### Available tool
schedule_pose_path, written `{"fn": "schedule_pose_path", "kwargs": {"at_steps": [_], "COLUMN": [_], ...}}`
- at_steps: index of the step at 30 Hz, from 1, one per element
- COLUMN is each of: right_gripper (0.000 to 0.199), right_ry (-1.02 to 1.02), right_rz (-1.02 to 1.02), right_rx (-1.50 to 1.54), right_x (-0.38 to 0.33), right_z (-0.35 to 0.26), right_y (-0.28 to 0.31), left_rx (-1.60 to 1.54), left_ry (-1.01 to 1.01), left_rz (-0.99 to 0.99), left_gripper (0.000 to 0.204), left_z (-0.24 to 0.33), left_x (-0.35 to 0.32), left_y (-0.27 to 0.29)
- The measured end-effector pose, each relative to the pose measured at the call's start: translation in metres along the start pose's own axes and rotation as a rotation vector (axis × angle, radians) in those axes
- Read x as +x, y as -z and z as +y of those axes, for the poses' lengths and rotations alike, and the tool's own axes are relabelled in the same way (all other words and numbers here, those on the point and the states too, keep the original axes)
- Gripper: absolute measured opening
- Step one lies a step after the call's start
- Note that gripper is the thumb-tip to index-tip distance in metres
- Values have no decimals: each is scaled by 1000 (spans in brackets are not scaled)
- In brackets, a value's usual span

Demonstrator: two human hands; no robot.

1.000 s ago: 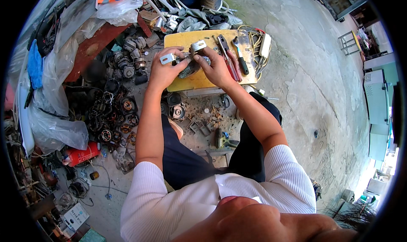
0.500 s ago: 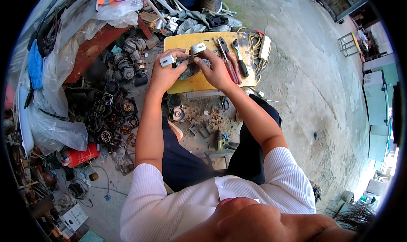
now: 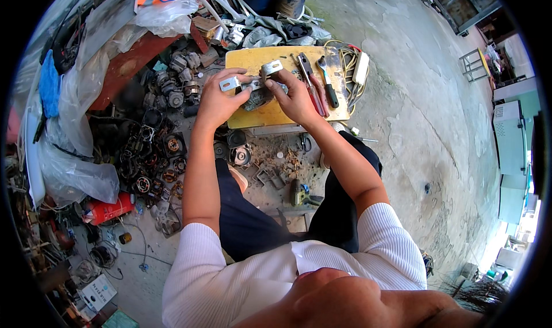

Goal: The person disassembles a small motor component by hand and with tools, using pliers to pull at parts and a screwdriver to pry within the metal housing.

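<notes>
My left hand (image 3: 219,98) and my right hand (image 3: 294,95) both grip a small grey motor part (image 3: 256,92) with flat metal mounting tabs sticking out at its left and top. I hold it just above a yellow wooden board (image 3: 270,116) that lies on the ground in front of my knees. On the board to the right of my right hand lie red-handled pliers (image 3: 310,85) and a dark-handled screwdriver (image 3: 328,86).
A pile of small motors and stators (image 3: 155,150) covers the ground at my left. Clear plastic bags (image 3: 69,161), a red can (image 3: 109,210) and a coiled cable with a white box (image 3: 359,69) lie around. Bare concrete floor (image 3: 425,132) spreads to the right.
Both hands have stayed on the motor part above the board, with small shifts of the fingers turning it slightly. Nothing else has moved.
</notes>
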State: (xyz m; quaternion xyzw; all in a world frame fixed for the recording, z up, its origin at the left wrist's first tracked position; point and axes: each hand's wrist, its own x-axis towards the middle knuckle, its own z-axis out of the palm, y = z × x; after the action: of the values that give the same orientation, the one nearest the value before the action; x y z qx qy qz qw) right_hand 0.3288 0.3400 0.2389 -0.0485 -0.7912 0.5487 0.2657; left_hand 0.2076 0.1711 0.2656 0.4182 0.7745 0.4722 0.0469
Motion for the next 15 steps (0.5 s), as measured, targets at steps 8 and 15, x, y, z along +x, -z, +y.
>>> {"fn": "schedule_pose_path", "kwargs": {"at_steps": [8, 15], "right_gripper": [21, 24], "right_ry": [35, 12], "right_rz": [11, 11], "right_rx": [-43, -7], "right_x": [1, 0], "right_z": [4, 1], "right_y": [0, 1], "left_rx": [48, 41], "left_ry": [40, 76], "left_rz": [8, 35], "left_gripper": [17, 17], "left_z": [8, 18], "left_x": [-1, -3], "left_y": [4, 2]}}
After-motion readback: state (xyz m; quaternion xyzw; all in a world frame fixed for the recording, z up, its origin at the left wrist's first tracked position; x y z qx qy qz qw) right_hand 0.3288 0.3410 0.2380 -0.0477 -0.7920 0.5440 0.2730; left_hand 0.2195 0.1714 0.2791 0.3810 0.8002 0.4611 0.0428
